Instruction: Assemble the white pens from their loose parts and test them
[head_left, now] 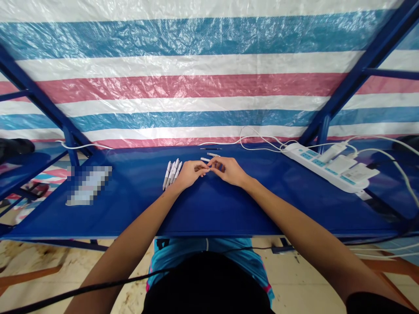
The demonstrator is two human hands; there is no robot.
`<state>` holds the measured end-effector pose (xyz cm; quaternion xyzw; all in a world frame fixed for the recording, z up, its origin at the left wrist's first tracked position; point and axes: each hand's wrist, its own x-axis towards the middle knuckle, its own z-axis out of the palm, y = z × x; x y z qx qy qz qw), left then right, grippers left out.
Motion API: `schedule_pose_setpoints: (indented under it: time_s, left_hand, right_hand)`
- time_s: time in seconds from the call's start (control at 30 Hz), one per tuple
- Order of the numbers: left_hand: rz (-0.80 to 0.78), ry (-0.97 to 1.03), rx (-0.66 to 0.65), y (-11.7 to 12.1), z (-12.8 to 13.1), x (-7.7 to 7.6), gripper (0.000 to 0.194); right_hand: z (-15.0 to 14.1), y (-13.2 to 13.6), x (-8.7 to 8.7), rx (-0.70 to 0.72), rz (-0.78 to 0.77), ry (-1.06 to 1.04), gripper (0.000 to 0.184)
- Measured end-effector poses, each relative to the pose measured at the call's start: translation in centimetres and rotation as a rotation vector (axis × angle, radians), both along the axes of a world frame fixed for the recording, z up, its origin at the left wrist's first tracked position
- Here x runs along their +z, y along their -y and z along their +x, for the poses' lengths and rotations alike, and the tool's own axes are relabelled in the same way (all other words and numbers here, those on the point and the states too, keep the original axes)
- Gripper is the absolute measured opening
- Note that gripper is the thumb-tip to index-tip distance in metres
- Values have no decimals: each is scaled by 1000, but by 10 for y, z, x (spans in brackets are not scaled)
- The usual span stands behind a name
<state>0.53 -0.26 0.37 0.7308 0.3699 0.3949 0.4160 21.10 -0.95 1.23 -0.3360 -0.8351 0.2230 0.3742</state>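
Observation:
My left hand (191, 173) and my right hand (230, 170) meet above the blue table, fingertips almost touching. Both are closed in a pinch around something small, which the fingers mostly cover; I cannot make out what it is. Just beyond the fingers lie two white pen barrel pieces, one a white tube (205, 159) and the other a white piece (213, 154). Farther back rests a thin dark pen refill (211, 148). Left of my left hand, several white-and-grey click pens (171, 173) lie side by side.
A white power strip (322, 168) with plugged-in chargers sits on the right of the blue table (222, 213). White cables (258, 136) run along the back edge. A blurred-out flat object (89, 185) lies on the left. Blue metal posts (347, 83) and a striped plastic sheet stand behind.

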Motion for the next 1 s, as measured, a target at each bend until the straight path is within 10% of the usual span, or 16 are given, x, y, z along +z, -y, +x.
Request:
schedule_pose_setpoints:
  time_s: [1.0]
  left_hand:
    - [22, -22, 18, 4, 1, 5, 19]
  right_hand:
    - [4, -2, -2, -46, -15, -2, 10]
